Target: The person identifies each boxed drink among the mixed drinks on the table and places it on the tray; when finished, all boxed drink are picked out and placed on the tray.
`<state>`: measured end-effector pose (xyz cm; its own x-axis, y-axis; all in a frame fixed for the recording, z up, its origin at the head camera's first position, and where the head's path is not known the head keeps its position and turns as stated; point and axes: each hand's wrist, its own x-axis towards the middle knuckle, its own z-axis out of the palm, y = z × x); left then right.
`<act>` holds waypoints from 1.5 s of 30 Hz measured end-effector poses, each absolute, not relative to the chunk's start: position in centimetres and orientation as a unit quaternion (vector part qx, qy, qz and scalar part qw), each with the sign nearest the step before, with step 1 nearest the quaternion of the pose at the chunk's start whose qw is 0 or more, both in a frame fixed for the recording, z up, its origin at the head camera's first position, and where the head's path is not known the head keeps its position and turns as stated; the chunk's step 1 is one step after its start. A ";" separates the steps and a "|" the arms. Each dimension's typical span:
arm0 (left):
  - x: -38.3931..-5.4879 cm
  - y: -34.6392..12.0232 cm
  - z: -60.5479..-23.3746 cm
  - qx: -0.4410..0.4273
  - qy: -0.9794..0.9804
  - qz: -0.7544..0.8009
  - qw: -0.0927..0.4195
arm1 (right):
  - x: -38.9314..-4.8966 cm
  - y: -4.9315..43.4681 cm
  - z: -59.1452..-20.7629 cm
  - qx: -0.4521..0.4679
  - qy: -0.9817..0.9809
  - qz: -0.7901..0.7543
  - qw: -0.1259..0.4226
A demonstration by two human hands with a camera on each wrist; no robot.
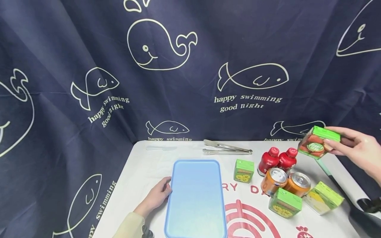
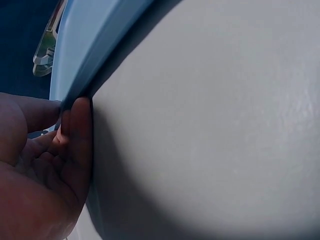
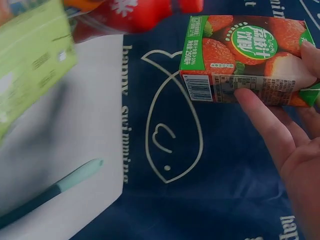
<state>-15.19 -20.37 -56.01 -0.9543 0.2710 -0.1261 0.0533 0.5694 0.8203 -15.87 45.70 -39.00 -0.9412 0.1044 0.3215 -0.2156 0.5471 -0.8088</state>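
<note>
The right hand [image 1: 357, 147] has the strawberry-patterned carton [image 1: 314, 143] between thumb and fingers, its grip parted only by the carton's width; holding one end seemingly leaves most of the box free. That carton hangs raised near the two red bottles [image 1: 269, 162], well apart from the blue tray [image 1: 194, 198]. The left hand [image 1: 159, 195] pinches the tray's left rim, its grip nearly closed, probably to steady it. Orange cans [image 1: 270, 186] and a green carton [image 1: 285, 204] cluster in front of the bottles, perhaps grouped within right-hand reach. The white tabletop [image 1: 154, 172] bears red printing; metal tongs [image 1: 227, 148] lie towards its back, before a navy curtain [image 1: 202, 99] with fish and whale outlines.
</note>
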 end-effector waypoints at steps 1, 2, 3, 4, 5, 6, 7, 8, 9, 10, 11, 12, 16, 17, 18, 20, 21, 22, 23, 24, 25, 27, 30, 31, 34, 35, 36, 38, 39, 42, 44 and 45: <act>-15.2 -20.4 -56.0 0.092 0.876 0.457 0.122 | -16.0 45.6 -38.7 0.032 -0.866 0.471 0.166; -15.2 -20.3 -56.1 0.093 0.875 0.459 0.123 | -16.0 45.4 -38.3 0.031 -0.868 0.468 0.165; -15.2 -20.3 -56.1 0.093 0.875 0.459 0.124 | -16.1 45.3 -38.0 0.029 -0.871 0.462 0.164; -15.2 -20.3 -56.1 0.093 0.874 0.460 0.125 | -16.2 45.1 -37.8 0.027 -0.875 0.456 0.162; -15.2 -20.3 -56.1 0.092 0.875 0.459 0.125 | -16.2 45.0 -37.5 0.025 -0.879 0.449 0.161; -15.2 -20.3 -56.1 0.091 0.875 0.459 0.126 | -16.3 44.9 -37.2 0.023 -0.882 0.443 0.159; -15.2 -20.3 -56.0 0.089 0.875 0.458 0.127 | -16.3 44.7 -37.0 0.020 -0.884 0.439 0.158; -15.2 -20.2 -56.0 0.088 0.876 0.457 0.127 | -16.4 44.6 -36.7 0.019 -0.886 0.436 0.156; -15.2 -20.2 -55.9 0.087 0.877 0.455 0.127 | -16.5 44.5 -36.5 0.020 -0.887 0.434 0.155; -15.2 -20.2 -55.9 0.086 0.877 0.455 0.127 | -16.5 44.3 -36.3 0.023 -0.887 0.434 0.155; -15.1 -20.2 -55.8 0.084 0.878 0.453 0.127 | -16.6 44.2 -36.2 0.026 -0.887 0.433 0.156; -15.1 -20.2 -55.8 0.083 0.879 0.453 0.126 | -16.7 43.9 -36.0 0.028 -0.888 0.431 0.155; -15.1 -20.2 -55.6 0.079 0.882 0.448 0.123 | -17.2 42.8 -35.4 0.037 -0.895 0.418 0.152; -15.1 -20.2 -55.6 0.079 0.883 0.446 0.122 | -17.4 42.4 -35.4 0.038 -0.896 0.416 0.149; -15.1 -20.3 -55.6 0.079 0.883 0.447 0.122 | -17.5 42.1 -35.3 0.039 -0.898 0.412 0.147; -15.1 -20.3 -55.6 0.082 0.883 0.447 0.121 | -17.8 41.5 -35.2 0.043 -0.899 0.411 0.145; -15.1 -20.3 -55.6 0.083 0.883 0.446 0.121 | -17.9 41.2 -35.1 0.046 -0.900 0.408 0.145; -15.2 -20.3 -55.7 0.084 0.882 0.447 0.121 | -18.0 40.9 -35.0 0.048 -0.901 0.406 0.145; -15.2 -20.3 -55.7 0.085 0.882 0.447 0.120 | -18.1 40.6 -35.0 0.049 -0.902 0.404 0.145; -15.2 -20.3 -55.7 0.085 0.882 0.447 0.120 | -18.2 40.3 -34.9 0.051 -0.901 0.405 0.144; -15.2 -20.3 -55.7 0.085 0.883 0.446 0.118 | -18.3 40.1 -34.9 0.054 -0.901 0.406 0.143; -15.2 -20.3 -55.7 0.082 0.883 0.447 0.119 | -18.6 39.6 -34.9 0.061 -0.900 0.408 0.138; -15.1 -20.2 -55.6 0.078 0.883 0.447 0.119 | -18.9 38.8 -34.9 0.068 -0.895 0.422 0.127; -15.1 -20.2 -55.6 0.077 0.883 0.447 0.118 | -19.0 38.5 -34.9 0.071 -0.895 0.423 0.124; -15.0 -20.1 -55.5 0.076 0.885 0.444 0.116 | -19.4 37.5 -34.9 0.074 -0.894 0.425 0.119; -15.0 -20.1 -55.5 0.075 0.887 0.442 0.113 | -19.4 37.2 -35.0 0.076 -0.895 0.424 0.118; -15.0 -20.1 -55.4 0.075 0.887 0.441 0.113 | -19.5 36.8 -35.0 0.078 -0.895 0.424 0.118; -14.9 -20.0 -55.4 0.074 0.889 0.438 0.111 | -19.7 36.1 -35.1 0.083 -0.894 0.425 0.117; -14.9 -20.0 -55.3 0.073 0.890 0.437 0.110 | -19.8 35.7 -35.2 0.090 -0.892 0.429 0.116; -14.9 -20.0 -55.2 0.071 0.892 0.434 0.105 | -20.1 34.8 -35.4 0.105 -0.888 0.434 0.114; -14.9 -20.0 -55.2 0.074 0.892 0.434 0.103 | -20.3 34.3 -35.7 0.115 -0.884 0.439 0.111; -14.9 -20.0 -55.2 0.074 0.891 0.435 0.104 | -20.5 34.0 -35.8 0.119 -0.883 0.440 0.109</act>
<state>-14.85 -19.96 -55.17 -0.9673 0.2226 -0.1215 0.0412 0.6107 0.7908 -20.49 34.02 -35.82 -0.9477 -0.1150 0.2976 -0.3068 0.5846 -0.7511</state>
